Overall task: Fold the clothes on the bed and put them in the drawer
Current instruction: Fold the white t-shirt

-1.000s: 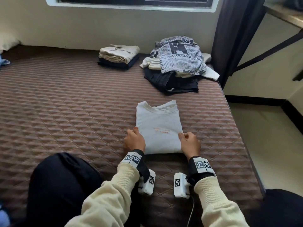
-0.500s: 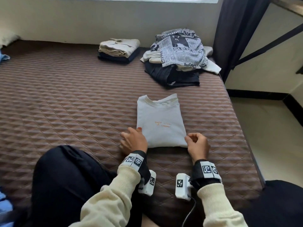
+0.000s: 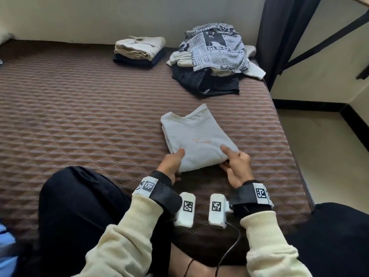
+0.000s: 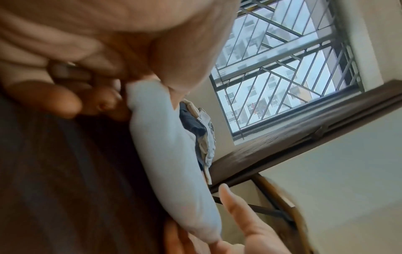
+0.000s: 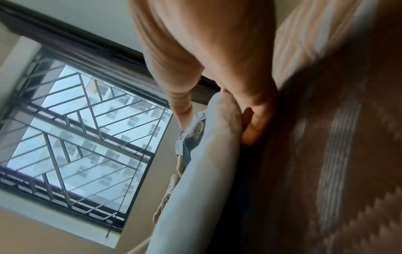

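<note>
Soft daylight from the window (image 5: pixel 71 137); wrist views blurred.

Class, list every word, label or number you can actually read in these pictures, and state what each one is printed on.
"OLD SCHOOL", last letters partly hidden: on the newspaper-print garment atop the unfolded pile.
Its smaller print: too small to read.
Orange print on the folded white T-shirt: too small to read.
Square coded tags on the wrist bands: patterns, not words.

Home bedroom, quilted brown bed (image 3: pixel 79 116), clothes pile (image 3: pixel 215 56), barred window (image 4: pixel 282 68)
</note>
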Action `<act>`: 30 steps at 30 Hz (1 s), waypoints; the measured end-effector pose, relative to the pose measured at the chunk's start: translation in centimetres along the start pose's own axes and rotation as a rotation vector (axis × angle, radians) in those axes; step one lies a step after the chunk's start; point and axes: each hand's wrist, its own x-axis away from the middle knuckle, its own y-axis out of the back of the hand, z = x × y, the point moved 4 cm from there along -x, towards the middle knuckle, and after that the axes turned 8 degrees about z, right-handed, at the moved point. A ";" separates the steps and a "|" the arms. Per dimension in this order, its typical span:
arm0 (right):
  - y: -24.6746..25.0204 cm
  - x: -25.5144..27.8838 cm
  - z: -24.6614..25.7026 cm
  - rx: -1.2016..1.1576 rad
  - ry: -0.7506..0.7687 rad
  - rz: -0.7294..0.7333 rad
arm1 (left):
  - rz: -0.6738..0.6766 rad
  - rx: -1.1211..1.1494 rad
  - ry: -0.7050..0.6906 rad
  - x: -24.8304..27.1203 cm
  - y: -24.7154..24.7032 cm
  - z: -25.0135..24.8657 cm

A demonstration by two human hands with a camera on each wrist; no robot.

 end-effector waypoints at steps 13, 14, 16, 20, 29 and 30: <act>2.5 -0.4 2.2 -0.204 -0.087 0.093 | 0.242 0.797 -0.013 0.1 -2.6 -0.1; 2.6 -0.3 2.5 -0.189 -0.100 0.116 | 0.237 0.852 -0.010 -0.2 -2.8 -0.6; 3.0 -0.3 3.0 -0.165 -0.101 0.128 | 0.224 0.825 -0.031 -0.7 -3.5 -1.4; 2.7 -1.0 4.2 -0.136 -0.049 0.137 | 0.185 0.708 -0.058 -1.2 -4.4 -2.7; -4.5 -5.9 8.1 0.131 -0.011 0.310 | 0.152 0.677 -0.226 -1.4 -0.2 -9.4; -5.8 -6.6 8.6 0.157 -0.011 0.333 | 0.159 0.673 -0.241 -1.4 0.6 -10.2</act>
